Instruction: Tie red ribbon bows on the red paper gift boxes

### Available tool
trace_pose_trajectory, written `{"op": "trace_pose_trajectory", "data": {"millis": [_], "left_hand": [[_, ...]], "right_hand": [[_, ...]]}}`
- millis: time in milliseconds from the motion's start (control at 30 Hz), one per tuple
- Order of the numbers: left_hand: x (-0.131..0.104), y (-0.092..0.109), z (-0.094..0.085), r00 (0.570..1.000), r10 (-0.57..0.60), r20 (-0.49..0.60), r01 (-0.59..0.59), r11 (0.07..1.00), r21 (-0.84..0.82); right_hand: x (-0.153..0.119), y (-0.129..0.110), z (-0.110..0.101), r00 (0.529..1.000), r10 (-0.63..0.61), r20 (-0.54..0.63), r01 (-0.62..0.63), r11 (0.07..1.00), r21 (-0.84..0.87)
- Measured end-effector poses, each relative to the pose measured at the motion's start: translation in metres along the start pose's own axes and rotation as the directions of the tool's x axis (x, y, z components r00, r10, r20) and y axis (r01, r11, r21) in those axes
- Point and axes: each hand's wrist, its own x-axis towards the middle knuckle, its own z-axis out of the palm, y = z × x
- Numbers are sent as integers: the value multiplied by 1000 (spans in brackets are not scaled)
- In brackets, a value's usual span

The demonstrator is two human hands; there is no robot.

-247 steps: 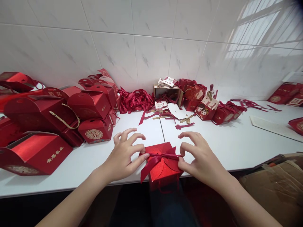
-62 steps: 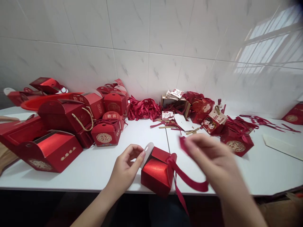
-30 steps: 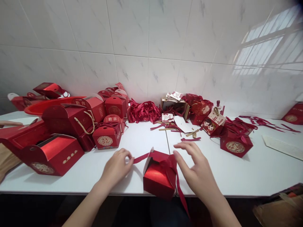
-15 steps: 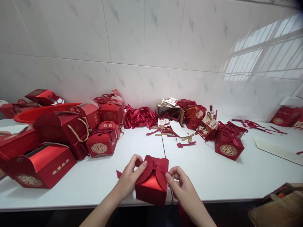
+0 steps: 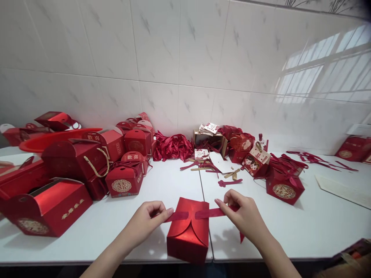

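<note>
A shiny red gift box (image 5: pixel 188 241) stands near the front edge of the table, its curved top flaps folded together. A dark red ribbon (image 5: pixel 213 212) passes through the top of the box and stretches out to both sides. On the left of the box, my left hand (image 5: pixel 150 218) pinches one end of the ribbon between thumb and fingers. My right hand (image 5: pixel 239 208), to the right of the box, is closed on the other end, and a ribbon tail hangs below it. Neither hand touches the box.
Several red boxes (image 5: pixel 69 208) crowd the left side, near a red tray (image 5: pixel 31 145). A ribbon pile (image 5: pixel 174 146) lies by the wall. Behind the gift box are an open carton (image 5: pixel 224 143), cards and loose ties. More decorated boxes (image 5: pixel 284 189) stand at the right.
Both hands have moved away from the box, outward to either side. The ribbon is now pulled out straight, and the flaps lie flatter and meet at the top.
</note>
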Motion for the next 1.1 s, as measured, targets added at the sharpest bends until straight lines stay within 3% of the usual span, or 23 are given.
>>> {"op": "trace_pose_trajectory", "data": {"millis": [100, 167, 267, 333, 400, 467, 567, 667, 733, 833, 900, 933, 1000, 1100], "left_hand": [[-4, -4, 6, 999, 29, -19, -28, 999, 36], [-9, -9, 11, 989, 72, -126, -63, 995, 77], [-23, -16, 17, 907, 184, -378, -108, 971, 214], [-36, -19, 19, 886, 220, -407, -108, 953, 282], [-48, -19, 21, 933, 188, -307, -95, 951, 294], [-56, -18, 24, 968, 137, -211, -77, 959, 272], [-56, -18, 29, 978, 57, -199, -25, 987, 162], [-46, -20, 32, 977, -80, -199, 55, 990, -129], [-39, -19, 33, 966, -180, -185, 96, 917, -388], [-31, -13, 34, 941, -297, -162, 73, 648, -758], [-27, -5, 31, 925, -356, -136, 34, 434, -900], [-25, -1, 28, 917, -378, -129, 16, 356, -934], [-22, 6, 21, 903, -400, -155, -34, 293, -955], [-18, 18, 8, 892, -355, -279, -145, 361, -921]], "right_hand": [[3, 6, 3, 999, -52, 14, 53, 994, -97], [1, 11, 8, 996, -88, -8, 86, 989, -117], [-11, 13, 15, 967, -118, -227, 100, 991, -89], [-27, 10, 18, 930, -68, -361, 63, 998, -26], [-46, 4, 23, 954, 23, -300, -3, 998, 70], [-62, -2, 29, 986, 112, -127, -88, 979, 182], [-72, -7, 41, 973, 220, 72, -232, 915, 330], [-69, -6, 51, 914, 366, 176, -401, 750, 526], [-64, -7, 55, 868, 455, 197, -438, 518, 735], [-58, -11, 56, 798, 553, 240, -330, 67, 942], [-53, -13, 55, 752, 596, 280, -245, -141, 959], [-51, -13, 53, 738, 611, 286, -212, -192, 958], [-46, -12, 47, 738, 636, 226, -137, -187, 973], [-37, -14, 33, 753, 658, 17, -30, 9, 1000]]}}
